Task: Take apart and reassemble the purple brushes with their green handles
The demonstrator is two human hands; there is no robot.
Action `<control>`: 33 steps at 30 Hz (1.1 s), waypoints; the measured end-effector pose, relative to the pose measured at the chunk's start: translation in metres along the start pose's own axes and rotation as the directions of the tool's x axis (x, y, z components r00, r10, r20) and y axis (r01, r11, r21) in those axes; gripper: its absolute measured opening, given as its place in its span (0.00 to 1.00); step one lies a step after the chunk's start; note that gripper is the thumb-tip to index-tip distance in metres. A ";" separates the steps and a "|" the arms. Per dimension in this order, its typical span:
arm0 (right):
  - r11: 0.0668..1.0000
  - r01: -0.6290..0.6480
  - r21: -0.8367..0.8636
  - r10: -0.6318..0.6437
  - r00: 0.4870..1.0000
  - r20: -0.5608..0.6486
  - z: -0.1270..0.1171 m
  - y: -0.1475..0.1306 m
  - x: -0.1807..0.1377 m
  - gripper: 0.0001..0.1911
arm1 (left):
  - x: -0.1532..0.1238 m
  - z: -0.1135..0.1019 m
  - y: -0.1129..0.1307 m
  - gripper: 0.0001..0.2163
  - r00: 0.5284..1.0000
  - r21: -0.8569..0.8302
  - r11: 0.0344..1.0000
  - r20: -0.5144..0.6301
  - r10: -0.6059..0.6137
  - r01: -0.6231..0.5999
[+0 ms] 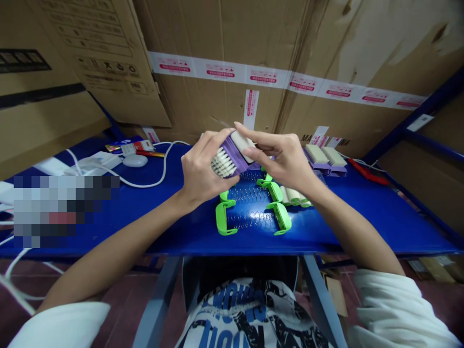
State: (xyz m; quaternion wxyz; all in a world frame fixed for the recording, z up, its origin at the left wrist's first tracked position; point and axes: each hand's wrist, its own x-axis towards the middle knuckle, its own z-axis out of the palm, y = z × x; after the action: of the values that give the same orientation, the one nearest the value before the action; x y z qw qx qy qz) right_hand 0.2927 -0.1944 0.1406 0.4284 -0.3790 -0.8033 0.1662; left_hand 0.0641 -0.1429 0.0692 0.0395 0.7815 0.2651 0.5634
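Above the table, my left hand [203,166] is closed around a purple brush [237,157] with pale bristles facing partly toward me. My right hand [281,157] pinches a cream-white block-like piece [241,142] against the far side of that brush, its exact kind partly hidden by my fingers. Below my hands lie green bracket pieces [223,220] in pairs, with thin metal coil springs [252,220] stretching between them. Several cream rollers [293,197] with green ends rest beside the brackets, under my right wrist.
More purple-based brushes [321,157] stand bristles up at the back right, near a red tool [368,173]. A white mouse [135,160], cables [165,169] and small packets lie at the left. Tall cardboard [224,29] walls the back of the blue table [174,232].
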 end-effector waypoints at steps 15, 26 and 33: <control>0.963 0.061 0.263 -0.122 0.967 0.223 -0.021 0.001 0.006 0.28 | 0.013 -0.018 -0.004 0.47 0.960 -0.355 0.920 0.272 -0.067 0.164; 0.970 0.142 -0.198 -0.141 0.990 0.021 -0.073 -0.017 -0.011 0.39 | 0.011 -0.018 -0.012 0.51 0.929 -0.459 0.835 0.337 -0.152 0.303; 0.866 0.451 -0.217 -0.409 0.887 0.213 -0.042 -0.001 -0.022 0.49 | 0.009 -0.014 -0.009 0.50 0.958 -0.378 0.912 0.283 -0.048 0.158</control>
State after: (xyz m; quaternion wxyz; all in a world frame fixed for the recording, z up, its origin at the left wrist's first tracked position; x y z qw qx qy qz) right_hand 0.3338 -0.2136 0.1531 0.3354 -0.2284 -0.9139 -0.0111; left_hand 0.0502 -0.1344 0.0787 0.2624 0.8109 0.1788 0.4916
